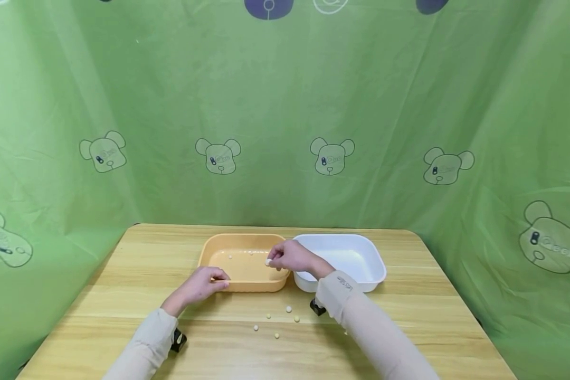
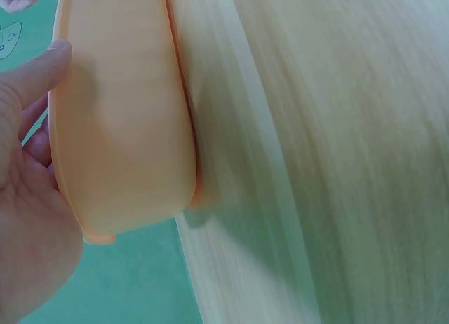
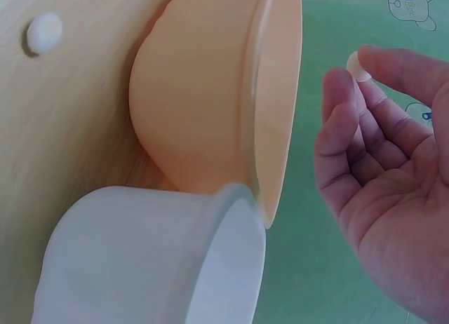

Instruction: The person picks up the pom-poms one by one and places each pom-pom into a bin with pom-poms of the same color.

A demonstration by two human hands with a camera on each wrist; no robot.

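Note:
Between thumb and fingertips my right hand [image 1: 293,256] pinches a small white ball [image 3: 358,66], held above the right side of the orange basin [image 1: 254,286]. At the basin's near left rim, my left hand [image 1: 197,286] grips the edge, with the thumb [image 2: 42,73] on the near side and the fingers behind the rim. Two small pale balls lie inside the orange basin, one a white ball [image 1: 230,257] toward its left. On the table in front are several loose balls, among them a white ball [image 1: 288,309] and a yellowish ball [image 1: 296,319].
A white basin [image 1: 379,274] stands close at the right of the orange one, under my right forearm. Both rest on a wooden table [image 1: 437,311]. Green curtains [image 1: 275,200] printed with bear heads hang behind it and at both sides.

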